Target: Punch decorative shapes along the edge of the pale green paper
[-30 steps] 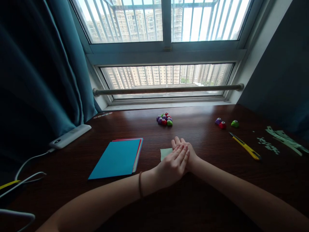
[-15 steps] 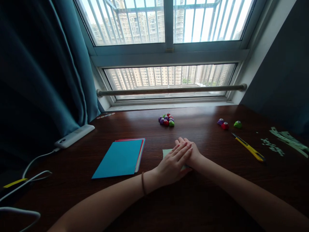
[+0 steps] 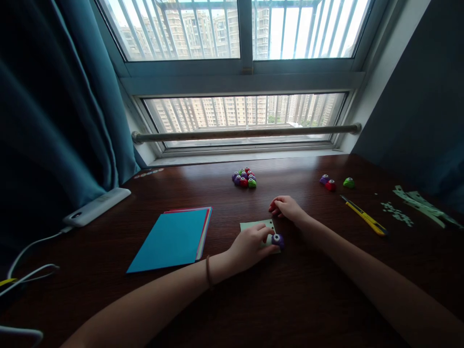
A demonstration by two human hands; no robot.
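Note:
On the table lies a pale green sheet of paper with small dark holes near its upper right edge. At its right edge is a small purple paper punch with a star on top. My left hand rests over the paper, its thumb and index finger closed around the punch. Just beyond the paper, to the right, my right hand has loosely curled fingers, slightly apart, with nothing visible in them. Part of the paper is hidden under my left hand.
A stack of coloured paper lies left. Small punches cluster at the back; a green punch and two others sit right. A yellow utility knife, paper scraps, green strips and a white power strip lie around.
My hands were stacked, pressing down over the paper. Now they are apart: the right has lifted off to the far right side, and the purple punch has come into sight by my left fingers.

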